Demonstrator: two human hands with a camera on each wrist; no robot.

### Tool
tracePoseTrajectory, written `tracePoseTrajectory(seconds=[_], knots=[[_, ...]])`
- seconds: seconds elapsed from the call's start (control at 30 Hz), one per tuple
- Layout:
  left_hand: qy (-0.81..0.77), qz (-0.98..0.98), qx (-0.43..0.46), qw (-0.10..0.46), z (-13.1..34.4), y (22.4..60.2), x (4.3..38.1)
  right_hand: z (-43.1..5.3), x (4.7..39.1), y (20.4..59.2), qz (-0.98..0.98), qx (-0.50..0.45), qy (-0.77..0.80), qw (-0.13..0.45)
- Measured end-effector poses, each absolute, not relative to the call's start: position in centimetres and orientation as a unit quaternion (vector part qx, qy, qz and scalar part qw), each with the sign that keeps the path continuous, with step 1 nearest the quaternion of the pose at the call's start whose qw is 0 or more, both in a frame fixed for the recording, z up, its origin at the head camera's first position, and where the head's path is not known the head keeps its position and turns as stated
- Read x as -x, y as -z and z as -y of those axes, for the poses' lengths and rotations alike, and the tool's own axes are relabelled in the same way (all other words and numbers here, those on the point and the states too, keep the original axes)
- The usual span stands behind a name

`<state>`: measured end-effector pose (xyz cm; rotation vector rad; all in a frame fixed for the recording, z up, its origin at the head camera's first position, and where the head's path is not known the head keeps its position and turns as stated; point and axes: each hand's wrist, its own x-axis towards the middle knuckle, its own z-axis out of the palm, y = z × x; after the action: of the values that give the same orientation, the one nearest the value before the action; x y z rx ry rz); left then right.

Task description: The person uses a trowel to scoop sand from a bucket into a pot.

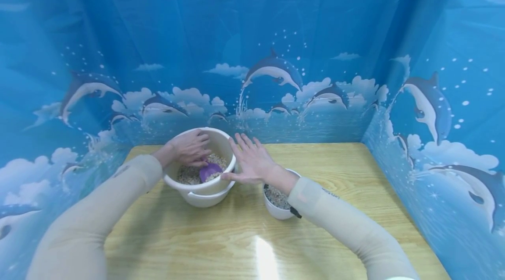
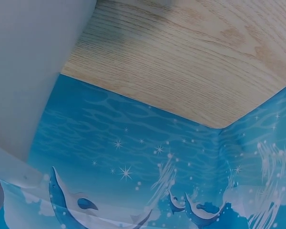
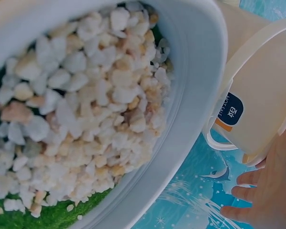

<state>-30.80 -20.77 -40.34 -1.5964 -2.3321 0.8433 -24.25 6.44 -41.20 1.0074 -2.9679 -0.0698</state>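
Note:
A white bucket (image 1: pixel 179 185) with a handle stands at the left of the table, partly filled with small pale pebbles (image 1: pixel 188 175). My left hand (image 1: pixel 191 147) reaches inside it and grips a purple scoop (image 1: pixel 210 171) that sits among the pebbles. Against the bucket's right side, my right hand (image 1: pixel 252 161) has its fingers spread and its thumb at the rim. Below my right wrist is a smaller white pot (image 1: pixel 276 211), half hidden by the forearm. In the right wrist view, white and tan pebbles (image 3: pixel 86 100) lie over a green layer (image 3: pixel 88 210) in that pot.
Both containers stand on a wood-grain table (image 1: pixel 197 245). Blue dolphin-print sheeting (image 1: pixel 221 52) rises around its back and sides. A dark label (image 3: pixel 230 109) shows on the bucket's wall in the right wrist view.

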Motion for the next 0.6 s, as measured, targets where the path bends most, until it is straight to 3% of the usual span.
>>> tracePoseTrajectory(seconds=[0.6], knots=[[-0.254,0.803,0.535,0.066,21.26,40.37,30.84,-6.43,24.19,41.12,0.947,-0.319,0.027,0.008]])
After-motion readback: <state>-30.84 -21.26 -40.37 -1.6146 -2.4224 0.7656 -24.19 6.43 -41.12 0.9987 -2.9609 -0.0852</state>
